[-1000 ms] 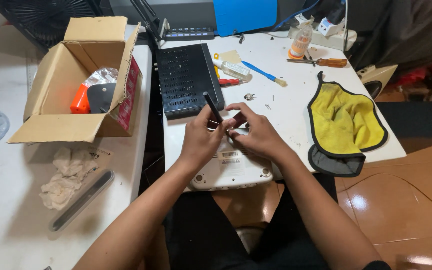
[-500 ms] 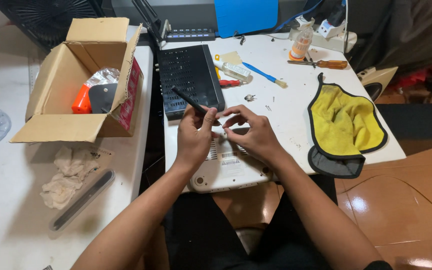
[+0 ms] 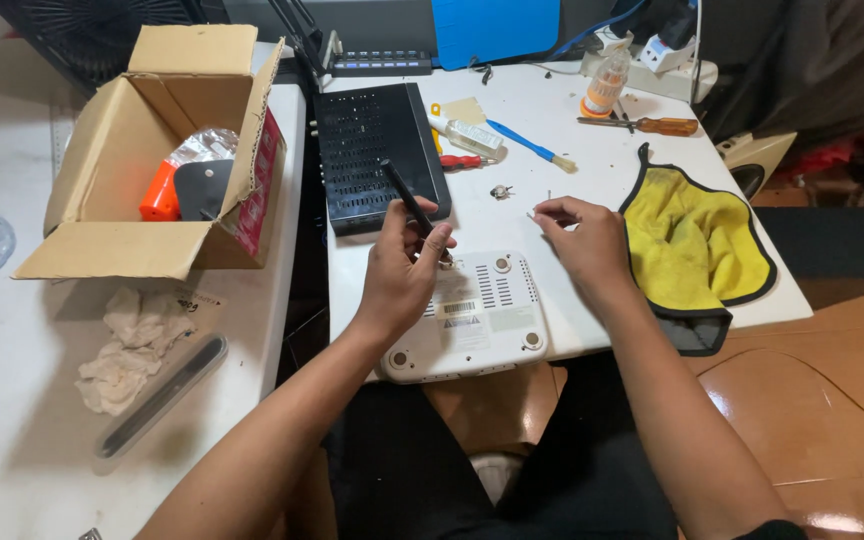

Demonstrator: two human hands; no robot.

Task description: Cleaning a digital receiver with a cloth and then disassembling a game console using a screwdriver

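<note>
A white flat device (image 3: 477, 315) lies upside down at the near edge of the white table (image 3: 592, 175), its underside with vents and round feet facing up. My left hand (image 3: 402, 270) rests on its far left corner and grips a thin black screwdriver (image 3: 407, 200), tip down at the casing. My right hand (image 3: 582, 240) hovers just right of the device, fingertips pinched together on something too small to make out, perhaps a screw.
A black vented box (image 3: 372, 150) lies behind the device. A yellow cloth (image 3: 692, 245) is at the right. A blue brush (image 3: 527, 145), red tool, orange-handled screwdriver (image 3: 652, 125) and small bottle sit further back. An open cardboard box (image 3: 162, 160) stands at left.
My right hand has come off the device and moved right, fingers pinched. The left hand stays on the corner, and the black screwdriver has swung more upright.
</note>
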